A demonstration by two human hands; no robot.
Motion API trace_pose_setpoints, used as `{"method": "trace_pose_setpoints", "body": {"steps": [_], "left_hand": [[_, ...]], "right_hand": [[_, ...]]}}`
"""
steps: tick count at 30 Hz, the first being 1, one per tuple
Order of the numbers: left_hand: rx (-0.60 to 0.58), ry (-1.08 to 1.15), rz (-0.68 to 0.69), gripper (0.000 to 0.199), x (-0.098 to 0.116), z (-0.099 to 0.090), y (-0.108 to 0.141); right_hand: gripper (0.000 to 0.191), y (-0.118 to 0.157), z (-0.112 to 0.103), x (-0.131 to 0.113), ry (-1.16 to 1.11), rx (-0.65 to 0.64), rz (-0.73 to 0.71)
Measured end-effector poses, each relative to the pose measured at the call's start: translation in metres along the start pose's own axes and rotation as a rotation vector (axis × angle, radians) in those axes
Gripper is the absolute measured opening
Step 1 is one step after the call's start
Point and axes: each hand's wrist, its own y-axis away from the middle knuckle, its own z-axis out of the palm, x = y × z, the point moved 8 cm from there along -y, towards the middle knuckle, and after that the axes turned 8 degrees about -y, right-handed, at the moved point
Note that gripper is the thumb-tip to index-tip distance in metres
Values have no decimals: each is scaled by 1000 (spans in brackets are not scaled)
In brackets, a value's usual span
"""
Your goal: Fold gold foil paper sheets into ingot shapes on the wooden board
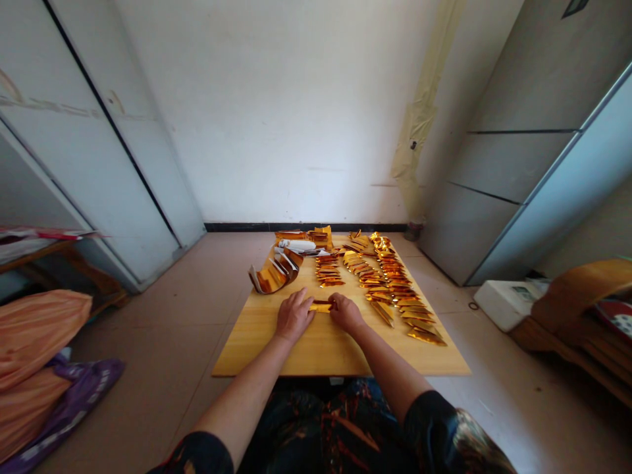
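Note:
A narrow strip of folded gold foil paper point(322, 307) lies on the wooden table point(257, 355) between my hands. My left hand point(295, 316) rests at its left end, fingers bent and pressed down on it. At the other end, my right hand point(346, 313) pinches the paper, with its fingers curled. Just beyond my hands is a short row of folded gold foil pieces point(328, 271). A curled stack of gold foil sheets point(277, 271) with pale undersides sits to the left of that row.
Long rows of pointed gold foil pieces point(397, 280) run down the table's right side. A white packet point(297, 245) lies at the back. A grey refrigerator point(498, 164) stands on the right beside a white box point(501, 304). Orange and purple bags point(44, 336) are at the left.

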Motion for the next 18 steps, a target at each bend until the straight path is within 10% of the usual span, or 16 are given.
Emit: {"method": "trace_pose_setpoints", "body": {"steps": [18], "left_hand": [[164, -3, 77, 14, 7, -14, 3]], "right_hand": [[43, -5, 12, 11, -1, 43, -66]]}}
